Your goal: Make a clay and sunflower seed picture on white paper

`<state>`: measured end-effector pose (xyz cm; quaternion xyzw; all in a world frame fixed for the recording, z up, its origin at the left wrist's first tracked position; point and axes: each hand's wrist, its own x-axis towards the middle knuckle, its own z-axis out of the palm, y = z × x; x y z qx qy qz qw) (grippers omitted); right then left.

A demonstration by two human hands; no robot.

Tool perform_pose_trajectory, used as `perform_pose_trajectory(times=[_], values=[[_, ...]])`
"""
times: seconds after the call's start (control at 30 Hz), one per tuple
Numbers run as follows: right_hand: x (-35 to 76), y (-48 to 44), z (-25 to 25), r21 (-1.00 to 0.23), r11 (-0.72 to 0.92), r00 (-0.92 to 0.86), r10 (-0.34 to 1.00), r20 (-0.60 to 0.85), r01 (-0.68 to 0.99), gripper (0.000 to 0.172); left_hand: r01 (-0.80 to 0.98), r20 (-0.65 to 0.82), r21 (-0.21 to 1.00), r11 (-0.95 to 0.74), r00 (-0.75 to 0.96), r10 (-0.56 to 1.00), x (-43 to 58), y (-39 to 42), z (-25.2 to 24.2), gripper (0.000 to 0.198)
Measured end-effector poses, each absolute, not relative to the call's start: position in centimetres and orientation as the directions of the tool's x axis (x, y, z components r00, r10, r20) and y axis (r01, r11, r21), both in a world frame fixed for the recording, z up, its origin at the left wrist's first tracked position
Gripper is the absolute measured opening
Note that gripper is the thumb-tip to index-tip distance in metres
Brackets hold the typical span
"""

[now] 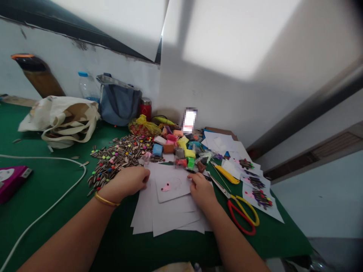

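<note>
A small white card point(178, 190) lies on a stack of white paper sheets point(164, 224). On it are a pink clay animal head point(166, 187) with dark dots and a faint drawn outline. My right hand point(200, 186) holds the card's right edge, index finger and thumb over the paper. My left hand point(135, 179) is closed with fingers curled down by the sheets' left edge; what it pinches, if anything, is hidden. Beside it spreads a pile of striped sunflower seeds point(121, 156) mixed with small coloured balls. Packets of coloured clay point(168, 147) sit behind the card.
Scissors point(241, 211) with red and yellow handles and a yellow utility knife point(227, 174) lie at the right. Finished seed hedgehog cards point(262, 198) line the right edge. Behind stand a blue bag point(119, 104), a cream tote point(65, 117) and a phone point(189, 120). A white cable point(56, 200) crosses the left.
</note>
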<state>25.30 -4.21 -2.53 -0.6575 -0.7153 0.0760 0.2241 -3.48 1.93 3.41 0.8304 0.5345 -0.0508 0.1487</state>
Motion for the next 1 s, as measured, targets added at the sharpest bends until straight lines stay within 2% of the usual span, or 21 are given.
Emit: perform_pose_trajectory(times=[0.2,0.33,0.47,0.63,0.77,0.87,1.0], values=[[25.4,-4.2,-2.5,-0.417,0.127,-0.031,0.973,0.230,0.900,0.033,0.898,-0.183,0.101,-0.428,0.440,0.879,-3.0,1.7,3.4,0.012],[25.6,-4.3,-2.6,-0.420,0.140,-0.039,0.970,0.240,0.896,0.031,0.908,-0.066,0.177,-0.379,0.395,0.916,-2.6,2.2,3.0,0.017],[25.5,-4.4,-2.6,-0.429,0.147,-0.036,0.966,0.256,0.891,0.030,0.876,0.066,0.263,-0.404,0.402,0.913,-1.9,2.4,2.6,0.017],[25.2,-4.6,-2.1,-0.421,0.169,-0.068,0.968,0.243,0.891,0.026,0.877,0.085,0.274,-0.395,0.387,0.918,-0.9,2.2,1.7,0.023],[25.0,-4.6,-1.4,-0.394,0.316,-0.210,0.934,0.288,0.863,0.023,0.846,0.149,0.295,-0.444,0.418,0.896,-0.5,2.0,0.9,0.021],[24.7,-4.7,-1.2,-0.398,0.367,-0.264,0.920,0.290,0.841,0.026,0.819,0.200,0.319,-0.476,0.433,0.879,-0.4,2.0,0.6,0.022],[24.4,-4.9,-1.5,-0.423,0.390,-0.297,0.916,0.270,0.818,0.028,0.828,0.171,0.290,-0.480,0.449,0.877,-0.2,1.9,0.6,0.019]])
